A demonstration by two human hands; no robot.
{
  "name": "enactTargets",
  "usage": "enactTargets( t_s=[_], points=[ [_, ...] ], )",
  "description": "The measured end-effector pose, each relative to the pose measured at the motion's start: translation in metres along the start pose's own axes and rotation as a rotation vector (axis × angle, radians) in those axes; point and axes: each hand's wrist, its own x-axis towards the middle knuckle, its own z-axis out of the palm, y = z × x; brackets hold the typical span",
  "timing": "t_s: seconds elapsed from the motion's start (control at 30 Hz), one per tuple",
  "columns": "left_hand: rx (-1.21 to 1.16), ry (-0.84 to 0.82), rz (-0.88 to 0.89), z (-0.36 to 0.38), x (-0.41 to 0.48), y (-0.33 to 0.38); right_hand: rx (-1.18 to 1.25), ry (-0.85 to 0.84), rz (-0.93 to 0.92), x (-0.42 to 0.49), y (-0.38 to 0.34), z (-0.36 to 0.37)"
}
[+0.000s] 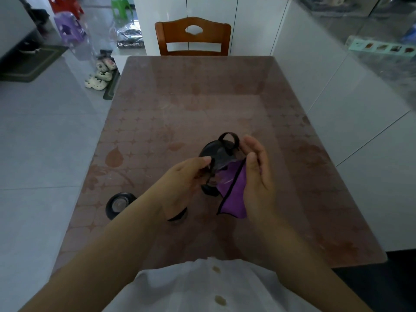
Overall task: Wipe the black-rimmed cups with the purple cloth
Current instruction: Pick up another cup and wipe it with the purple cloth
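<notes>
We hold a cup (221, 159) above the table (202, 97), tipped over, its long axis running away from us and its handle loop at the far end. Our left hand (186, 174) pinches its side. Our right hand (256, 174) presses the cloth (234, 199) to it under the thumb. A second cup (119, 204) stands left.

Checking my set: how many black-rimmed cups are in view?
3: one cup in the left hand, one on the table at left, one half hidden under the left forearm; arms may hide more.
</notes>
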Motion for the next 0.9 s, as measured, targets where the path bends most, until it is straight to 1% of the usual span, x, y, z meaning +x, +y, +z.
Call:
enactTargets(
  t_s=[0.1,0.17,0.2,0.27,0.33,0.4,0.47,0.57,0.63,0.7,0.77,0.8,0.9],
  points=[
    [0.001,-0.057,-0.005,0.012,-0.003,0.004,-0.058,-0.091,-0.076,-0.003,-0.002,0.007],
    [-0.002,-0.038,-0.030,0.009,-0.004,0.008,-0.076,-0.146,-0.113,-0.006,-0.003,0.007],
    [0.009,-0.036,-0.030,0.005,-0.005,0.008,-0.082,-0.165,-0.124,-0.006,-0.003,0.006],
    [0.036,-0.082,-0.005,-0.005,-0.006,0.005,-0.088,-0.197,-0.129,-0.008,-0.004,0.004],
    [0.087,-0.054,-0.021,-0.005,-0.007,0.007,-0.089,-0.222,-0.122,-0.009,-0.006,0.004],
    [0.105,-0.027,-0.030,-0.007,-0.006,0.006,-0.096,-0.223,-0.132,-0.010,-0.008,0.003],
    [0.049,-0.043,-0.037,-0.004,-0.009,0.008,-0.120,-0.235,-0.157,-0.010,-0.008,0.003],
    [0.046,-0.035,-0.014,-0.003,-0.007,0.002,-0.142,-0.280,-0.158,-0.011,-0.006,0.004],
    [0.050,-0.014,0.001,-0.005,-0.007,-0.002,-0.111,-0.246,-0.119,-0.010,-0.007,0.004],
    [0.110,0.008,0.019,-0.005,-0.007,-0.002,-0.053,-0.180,-0.059,-0.004,-0.012,0.003],
    [0.193,0.020,0.066,-0.004,-0.008,-0.003,-0.140,-0.168,-0.023,0.004,-0.018,0.004],
    [0.206,0.023,0.089,-0.003,-0.009,-0.003,-0.221,-0.200,-0.008,0.008,-0.019,0.005],
    [0.153,-0.012,0.132,0.000,-0.009,-0.003,-0.434,-0.368,0.004,0.012,-0.020,0.009]
  ],
)
